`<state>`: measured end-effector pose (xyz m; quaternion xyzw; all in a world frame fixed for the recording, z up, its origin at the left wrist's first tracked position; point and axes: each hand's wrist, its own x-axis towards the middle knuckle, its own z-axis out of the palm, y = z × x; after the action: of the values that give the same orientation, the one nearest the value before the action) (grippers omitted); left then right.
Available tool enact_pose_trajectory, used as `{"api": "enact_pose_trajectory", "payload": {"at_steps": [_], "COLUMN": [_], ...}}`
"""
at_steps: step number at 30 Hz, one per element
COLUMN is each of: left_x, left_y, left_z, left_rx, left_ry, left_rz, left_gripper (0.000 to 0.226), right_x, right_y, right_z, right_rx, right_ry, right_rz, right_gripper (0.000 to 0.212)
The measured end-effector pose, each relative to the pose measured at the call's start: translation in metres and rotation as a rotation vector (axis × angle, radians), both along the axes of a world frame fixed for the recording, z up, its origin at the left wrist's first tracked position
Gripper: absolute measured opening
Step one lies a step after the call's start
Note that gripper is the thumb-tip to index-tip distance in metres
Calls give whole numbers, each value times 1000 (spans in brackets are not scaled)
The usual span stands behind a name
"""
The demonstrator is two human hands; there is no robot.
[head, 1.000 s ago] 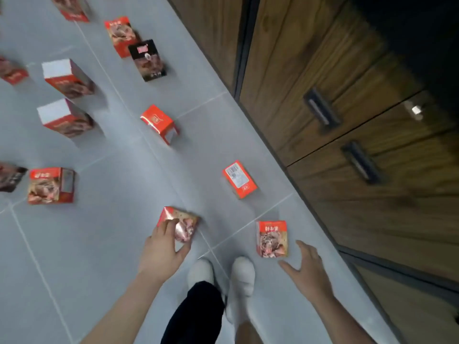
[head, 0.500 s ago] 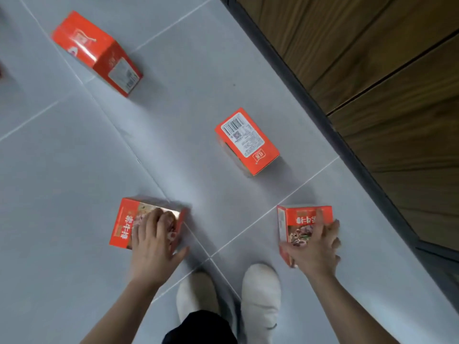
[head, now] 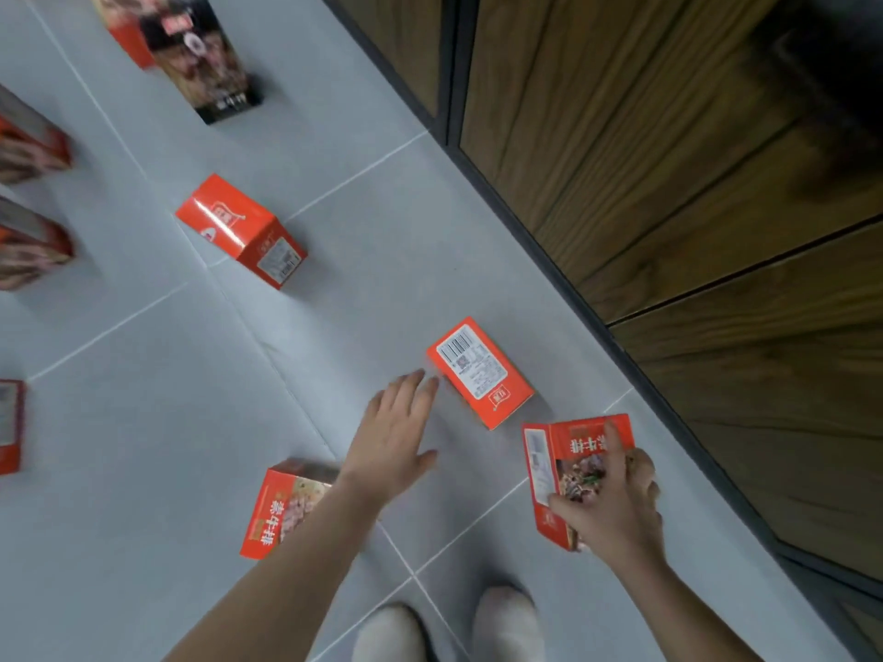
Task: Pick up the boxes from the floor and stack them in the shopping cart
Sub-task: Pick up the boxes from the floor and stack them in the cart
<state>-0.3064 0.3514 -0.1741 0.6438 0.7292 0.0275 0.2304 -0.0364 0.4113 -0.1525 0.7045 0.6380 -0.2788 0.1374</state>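
Pickup step: right hand (head: 616,513) grips a red box (head: 568,475); left hand (head: 394,432), open and empty, must close on barcode box (head: 478,370).

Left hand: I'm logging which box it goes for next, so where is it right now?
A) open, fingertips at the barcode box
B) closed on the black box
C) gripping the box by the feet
A: the left hand is spread open, fingertips beside the barcode box, holding nothing.
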Motion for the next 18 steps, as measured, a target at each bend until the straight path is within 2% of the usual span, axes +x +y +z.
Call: {"api": "enact_pose_trajectory", "payload": {"at_steps": [2, 5, 9, 14, 18], "left_x": [3, 18, 41, 30, 3], "left_y": [47, 97, 118, 104, 69], "left_z": [-8, -23, -46, -29, 28], "left_rx": [21, -43, -57, -57, -66], "left_ry": [63, 235, 363, 314, 155], "left_rz": [-142, -398, -615, -538, -369], "left_gripper": [105, 98, 89, 81, 85], "right_x": [-4, -1, 10, 23, 19], "right_y": [14, 29, 36, 27, 23], "right_z": [-4, -23, -43, -23, 45], "right_rx": [25, 44, 70, 41, 15], "right_ry": [28, 40, 87, 106, 114], "right_rz": [37, 63, 20, -43, -28], "right_gripper": [117, 117, 117, 117, 118]}}
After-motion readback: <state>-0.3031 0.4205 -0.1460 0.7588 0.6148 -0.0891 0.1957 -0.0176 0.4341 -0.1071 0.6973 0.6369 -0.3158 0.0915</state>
